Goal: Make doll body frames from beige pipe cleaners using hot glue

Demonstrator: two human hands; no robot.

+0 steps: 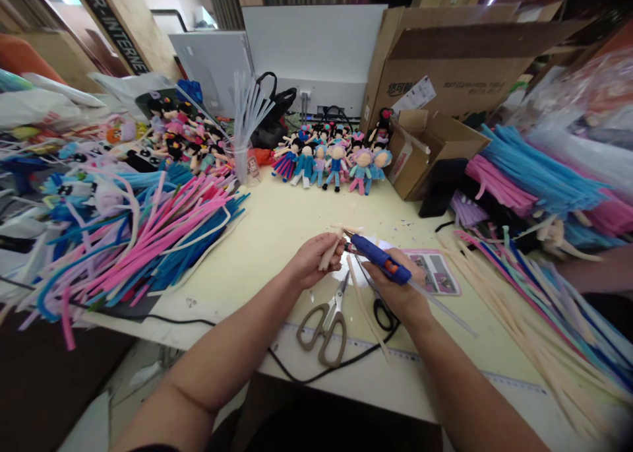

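Just above the yellow tabletop (267,218), your left hand (319,260) pinches a cream fuzzy piece (327,259) between narrowed fingers, the piece slanting down out of your grip. Close on its right, your right hand (403,300) wraps around a blue glue gun (378,257), whose nozzle points at your left fingertips; whether it touches the piece, you cannot tell from this view. A clear glue stick (452,315) juts from the gun's rear, past your right wrist.

Just nearer to you than your left hand lie scissors with olive handles (324,330); below your right hand, a black handle loop (383,315) shows. Between these lies a loose cream strip (364,303). Beyond both hands stand rows of small dolls (337,165). Well left of your left hand spreads a pile of pink and blue stems (198,224); right of your right hand, cream stems (514,320) fan out.
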